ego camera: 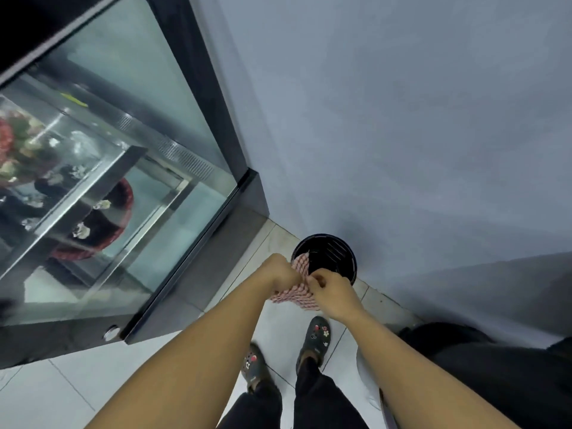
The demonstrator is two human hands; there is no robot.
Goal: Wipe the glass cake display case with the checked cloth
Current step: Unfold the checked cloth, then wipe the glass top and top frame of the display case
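Two bare forearms reach down over the tiled floor, where the left hand [280, 272] and right hand [332, 294] both have fingers closed on the pink-and-white checked cloth [294, 295]. It hangs bunched between them, well apart from the black-framed glass cake display case [161, 212] on the left. The cloth looks soft, light and floppy, probably best folded into a pad and gripped across the back.

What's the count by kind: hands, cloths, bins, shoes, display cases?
Hands: 2, left hand and right hand, each with a grip on the cloth
Checked cloths: 1, checked cloth
Bins: 1, black bin on the floor by the wall
Shoes: 2, left shoe and right shoe
Display cases: 1, glass display case
Total: 7
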